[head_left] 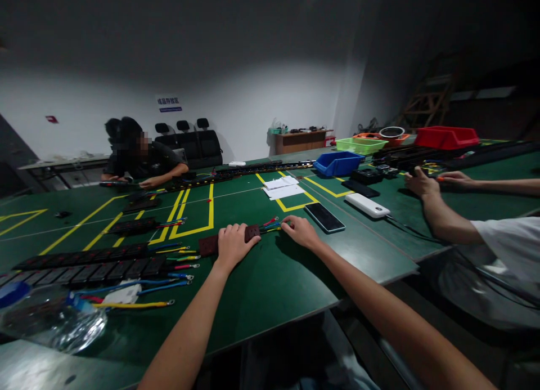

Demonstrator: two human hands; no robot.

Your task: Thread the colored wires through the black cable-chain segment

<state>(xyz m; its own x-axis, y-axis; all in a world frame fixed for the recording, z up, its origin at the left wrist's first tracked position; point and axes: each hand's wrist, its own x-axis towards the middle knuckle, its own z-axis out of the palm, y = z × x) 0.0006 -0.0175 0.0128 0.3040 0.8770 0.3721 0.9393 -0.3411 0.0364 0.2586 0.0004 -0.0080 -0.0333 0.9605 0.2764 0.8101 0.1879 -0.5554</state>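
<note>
Sorting wires (269, 227), probably, the right hand (298, 231) pinches their ends (the left hand (232, 245) clamps its grip on the brown block (208, 245)); the next move wants a light touch.

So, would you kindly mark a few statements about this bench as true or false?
1. The left hand is on the brown block. True.
2. The right hand is holding the phone. False: its fingers are at the ends of the block's coloured wires, and the phone lies untouched.
3. A cable runs from the white power bank. True.
4. The bottle stands upright. False: it lies on its side.
5. The blue bin is nearer the camera than the red bin. True.
</note>
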